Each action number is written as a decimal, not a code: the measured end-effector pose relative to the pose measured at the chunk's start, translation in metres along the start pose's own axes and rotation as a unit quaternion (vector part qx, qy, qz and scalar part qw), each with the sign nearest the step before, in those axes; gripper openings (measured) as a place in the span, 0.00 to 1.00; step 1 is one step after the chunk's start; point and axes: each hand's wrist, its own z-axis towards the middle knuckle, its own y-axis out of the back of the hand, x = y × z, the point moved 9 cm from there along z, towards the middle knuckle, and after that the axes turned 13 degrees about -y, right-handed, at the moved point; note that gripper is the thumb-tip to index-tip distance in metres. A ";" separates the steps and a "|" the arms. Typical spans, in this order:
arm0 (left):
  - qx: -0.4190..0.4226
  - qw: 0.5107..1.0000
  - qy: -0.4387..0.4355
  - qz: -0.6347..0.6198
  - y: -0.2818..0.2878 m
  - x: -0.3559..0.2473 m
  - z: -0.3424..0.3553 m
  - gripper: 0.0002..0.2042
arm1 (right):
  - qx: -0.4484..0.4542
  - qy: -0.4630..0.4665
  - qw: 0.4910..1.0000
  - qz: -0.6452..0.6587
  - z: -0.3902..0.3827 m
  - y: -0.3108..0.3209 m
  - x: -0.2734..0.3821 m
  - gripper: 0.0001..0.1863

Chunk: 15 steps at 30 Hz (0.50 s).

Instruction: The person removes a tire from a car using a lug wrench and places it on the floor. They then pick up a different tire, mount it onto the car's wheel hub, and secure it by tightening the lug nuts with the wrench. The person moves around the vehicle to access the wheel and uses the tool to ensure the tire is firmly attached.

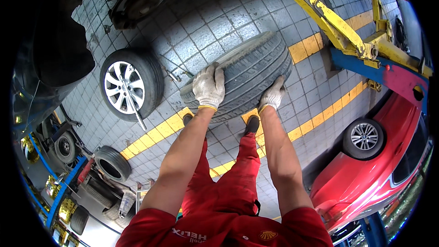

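Note:
A large black tyre (247, 75) is in front of me, tilted over the tiled floor, its tread turned toward me. My left hand (209, 86), in a pale work glove with a yellow cuff, grips it left of the middle, fingers reaching over the upper edge. Farther right, my right hand (273, 93), gloved alike, holds the tread near the tyre's right end. Part of that hand's fingers is hidden from view. To the left, a wheel with a silver alloy rim (123, 87) faces up and left, a long metal wrench (133, 105) lying across its spokes.
Yellow lift arms (334, 23) reach in from the upper right. A red car (366, 178) with a wheel (364, 138) on it stands at right. Another loose tyre (112, 163) lies lower left, beside a blue-framed rack (64, 192). A dark vehicle (41, 91) is at far left.

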 end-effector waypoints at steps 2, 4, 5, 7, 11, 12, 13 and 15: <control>0.003 1.000 0.006 -0.001 -0.002 -0.004 0.004 0.19 | -0.004 -0.002 1.000 -0.010 0.001 0.001 0.004 0.51; 0.013 1.000 0.013 0.003 -0.004 -0.004 0.006 0.19 | -0.010 -0.011 1.000 -0.011 -0.001 0.001 0.008 0.51; 0.018 1.000 0.017 0.004 -0.004 -0.004 0.006 0.19 | -0.013 -0.021 1.000 -0.007 -0.003 0.000 0.008 0.50; 0.012 1.000 0.010 0.001 -0.005 -0.004 0.005 0.20 | -0.014 -0.029 0.999 0.001 -0.006 0.001 0.008 0.50; 0.019 1.000 0.008 0.007 -0.007 -0.006 0.006 0.20 | -0.002 -0.024 1.000 0.020 -0.013 0.000 0.012 0.48; 0.022 1.000 0.010 0.008 -0.007 -0.006 0.005 0.20 | -0.001 -0.025 1.000 0.018 -0.014 0.001 0.013 0.48; 0.022 1.000 0.007 0.012 -0.007 -0.007 0.005 0.20 | 0.000 -0.026 1.000 0.015 -0.013 0.001 0.015 0.47; 0.021 1.000 0.003 0.020 -0.008 -0.007 0.007 0.21 | -0.001 -0.027 1.000 0.010 -0.014 0.001 0.018 0.47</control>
